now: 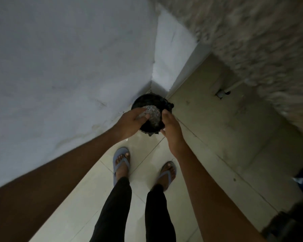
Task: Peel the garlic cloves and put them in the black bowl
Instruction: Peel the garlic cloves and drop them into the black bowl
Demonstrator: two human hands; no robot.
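Both arms out over a black bin (148, 102) in the corner; left hand (131, 123) grips pale peels (152, 115), right hand (171, 130) curls beside.

A pale tiled floor (208, 154) fills the lower right, a white wall (68, 67) the left, and blue flip-flops (120, 163) sit lower centre.

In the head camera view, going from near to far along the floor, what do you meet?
Blue sandals → left hand and right hand side by side → black bin in the wall corner.
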